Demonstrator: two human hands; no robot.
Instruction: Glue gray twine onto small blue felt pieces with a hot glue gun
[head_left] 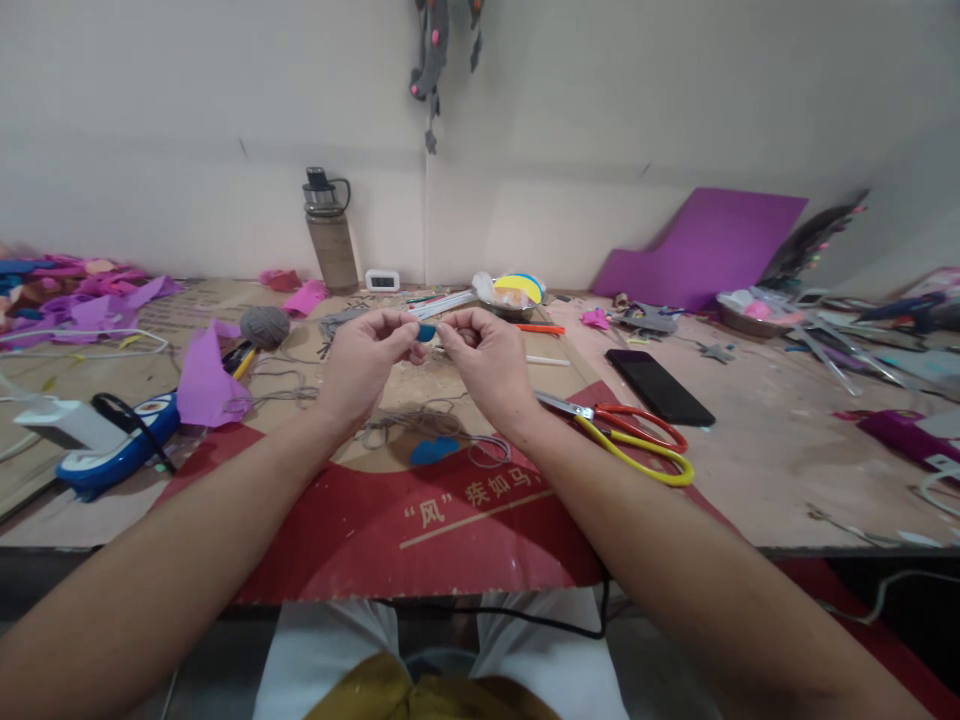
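Note:
A small blue felt piece (426, 333) is pinched between my two hands above the table. My left hand (369, 358) has thumb and fingers closed on its left side. On its right side, the thumb and fingertips of my right hand (487, 362) are pressed together at the edge; whether they also grip a thread is too small to tell. Below the hands, another blue felt piece (435, 450) lies on the red and brown cardboard (337, 530), beside loose loops of grey yarn (397, 425). Scissors (630, 430) with red and yellow handles lie by my right forearm.
A black phone (660, 387) lies right of the scissors. A water bottle (330, 240) and a small digital clock (382, 281) stand near the wall. Left are a grey yarn ball (265, 326), purple felt (206, 380) and a blue power strip (124, 455). A large purple sheet (705, 250) leans at back right.

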